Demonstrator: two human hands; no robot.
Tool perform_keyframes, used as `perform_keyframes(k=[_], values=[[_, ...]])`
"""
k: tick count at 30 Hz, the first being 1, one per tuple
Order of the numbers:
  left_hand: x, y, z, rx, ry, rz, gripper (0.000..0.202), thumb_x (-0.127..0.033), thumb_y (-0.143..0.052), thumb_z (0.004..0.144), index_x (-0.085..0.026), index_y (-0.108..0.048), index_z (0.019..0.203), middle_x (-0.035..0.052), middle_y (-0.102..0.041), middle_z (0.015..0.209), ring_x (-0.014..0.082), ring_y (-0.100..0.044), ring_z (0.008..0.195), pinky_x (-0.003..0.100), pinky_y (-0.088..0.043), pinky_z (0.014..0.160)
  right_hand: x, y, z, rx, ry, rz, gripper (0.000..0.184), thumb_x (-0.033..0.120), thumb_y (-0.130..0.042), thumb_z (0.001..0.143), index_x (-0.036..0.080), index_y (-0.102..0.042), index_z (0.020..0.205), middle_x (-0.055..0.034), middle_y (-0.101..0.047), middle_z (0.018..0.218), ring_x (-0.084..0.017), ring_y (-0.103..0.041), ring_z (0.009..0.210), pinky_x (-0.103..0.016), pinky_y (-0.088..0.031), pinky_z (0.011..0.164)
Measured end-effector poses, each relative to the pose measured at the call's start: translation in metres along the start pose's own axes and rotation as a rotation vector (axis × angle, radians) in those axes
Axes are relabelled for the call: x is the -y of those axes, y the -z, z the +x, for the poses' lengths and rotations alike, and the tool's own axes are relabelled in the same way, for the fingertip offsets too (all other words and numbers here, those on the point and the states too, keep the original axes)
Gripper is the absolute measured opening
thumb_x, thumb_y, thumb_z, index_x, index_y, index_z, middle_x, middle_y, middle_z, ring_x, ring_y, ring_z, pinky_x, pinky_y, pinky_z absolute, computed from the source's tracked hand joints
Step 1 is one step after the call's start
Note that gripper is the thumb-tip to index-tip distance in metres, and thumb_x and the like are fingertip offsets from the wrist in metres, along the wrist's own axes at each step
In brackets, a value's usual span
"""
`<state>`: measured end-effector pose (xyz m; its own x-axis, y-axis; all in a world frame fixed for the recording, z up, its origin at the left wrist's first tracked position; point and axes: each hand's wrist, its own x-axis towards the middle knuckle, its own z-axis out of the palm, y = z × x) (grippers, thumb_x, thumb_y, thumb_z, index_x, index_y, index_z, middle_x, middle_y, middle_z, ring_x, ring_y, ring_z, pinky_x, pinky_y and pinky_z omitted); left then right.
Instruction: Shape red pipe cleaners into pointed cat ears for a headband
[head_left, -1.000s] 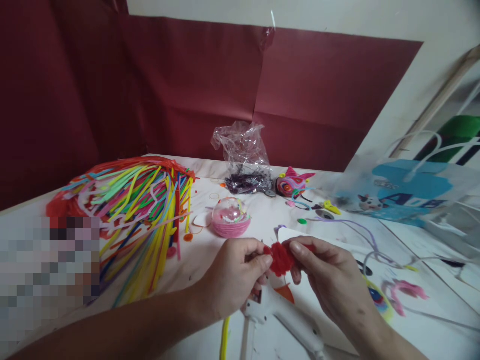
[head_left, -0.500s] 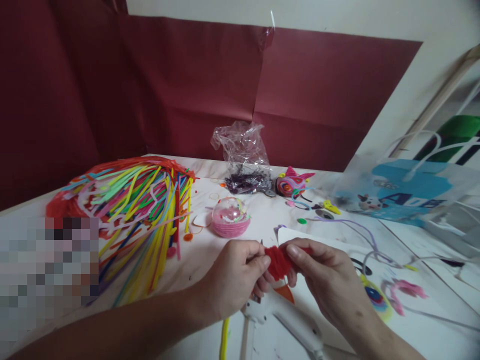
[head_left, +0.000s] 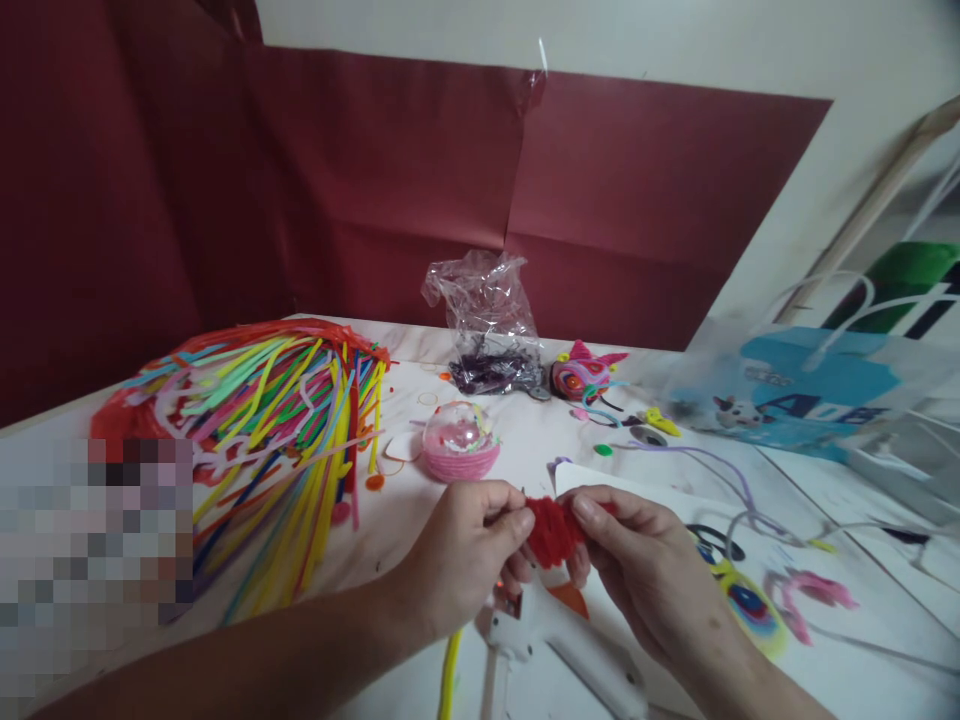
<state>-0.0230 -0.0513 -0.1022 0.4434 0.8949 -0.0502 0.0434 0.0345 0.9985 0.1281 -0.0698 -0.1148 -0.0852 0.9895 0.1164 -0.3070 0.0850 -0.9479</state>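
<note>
Between both hands is a small fuzzy red piece of bent pipe cleaner (head_left: 553, 532), held above the table. My left hand (head_left: 480, 540) pinches its left edge with thumb and forefinger. On the opposite edge, my right hand (head_left: 637, 545) grips it the same way, a short red end showing past the fingers. Beneath the hands lies a white glue gun (head_left: 600, 660), partly covered by them, with an orange piece (head_left: 570, 600) beside it. Just beyond my left hand sits a clear ball (head_left: 459, 428) whose lower half is wrapped in pink.
Many coloured pipe cleaners (head_left: 300, 400) spill from a red bag at left. Behind the ball stands a clear plastic bag (head_left: 495, 340) with dark contents, beside a pink crafted figure (head_left: 585, 375). A blue and white carrier bag (head_left: 817, 385) and a paper with a painted eye (head_left: 750, 605) are at right.
The view has tilted slightly, so the background sits a little lower. Both hands keep their hold on the red piece, which shows a bit wider between the fingers.
</note>
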Motion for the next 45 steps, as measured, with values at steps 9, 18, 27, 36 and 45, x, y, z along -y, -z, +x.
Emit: perform_keyframes(k=[9,18,27,36,45], values=[[0.003,-0.002,0.001,0.042,0.023,0.038,0.016,-0.025,-0.044,0.078,-0.015,-0.047,0.065,-0.0028,-0.049,0.048,0.0063,-0.044,0.039,0.019,-0.038,0.042,-0.010,0.004,0.002,-0.001,-0.017,-0.101,0.026,0.035,-0.063,0.075,0.014,-0.064,0.061,-0.0013,-0.057,0.044,-0.012,-0.048,0.042,-0.027,-0.037,0.048],[0.004,-0.003,0.004,-0.132,-0.049,-0.172,0.014,-0.020,-0.055,0.071,-0.017,-0.041,0.071,-0.0042,-0.054,0.047,0.0091,-0.049,0.037,0.021,-0.040,0.039,-0.018,0.001,-0.001,-0.064,0.079,-0.089,0.020,0.033,-0.065,0.074,0.015,-0.068,0.066,-0.0008,-0.059,0.044,-0.013,-0.049,0.042,-0.026,-0.037,0.048],[-0.001,-0.005,0.001,-0.174,-0.070,-0.202,0.008,-0.015,-0.056,0.069,-0.012,-0.053,0.075,-0.0016,-0.059,0.053,0.0091,-0.054,0.043,0.021,-0.044,0.044,-0.015,0.002,-0.001,-0.094,0.093,-0.018,0.017,0.031,-0.065,0.075,0.016,-0.069,0.069,-0.0001,-0.060,0.044,-0.011,-0.049,0.040,-0.026,-0.036,0.048],[0.001,-0.004,0.002,-0.203,-0.041,-0.097,0.005,-0.014,-0.055,0.068,-0.012,-0.056,0.072,0.0001,-0.059,0.056,0.0095,-0.054,0.048,0.022,-0.044,0.048,-0.021,0.005,0.000,-0.108,0.068,-0.067,0.020,0.033,-0.067,0.072,0.014,-0.069,0.069,-0.0024,-0.062,0.045,-0.013,-0.051,0.042,-0.027,-0.040,0.049],[-0.001,-0.006,0.001,-0.172,-0.105,-0.180,0.009,-0.013,-0.056,0.066,-0.011,-0.055,0.074,-0.0019,-0.056,0.055,0.0081,-0.053,0.044,0.021,-0.044,0.046,-0.018,0.001,0.000,-0.164,0.044,0.045,0.019,0.032,-0.070,0.069,0.013,-0.070,0.069,-0.0041,-0.064,0.046,-0.012,-0.050,0.039,-0.026,-0.039,0.045]])
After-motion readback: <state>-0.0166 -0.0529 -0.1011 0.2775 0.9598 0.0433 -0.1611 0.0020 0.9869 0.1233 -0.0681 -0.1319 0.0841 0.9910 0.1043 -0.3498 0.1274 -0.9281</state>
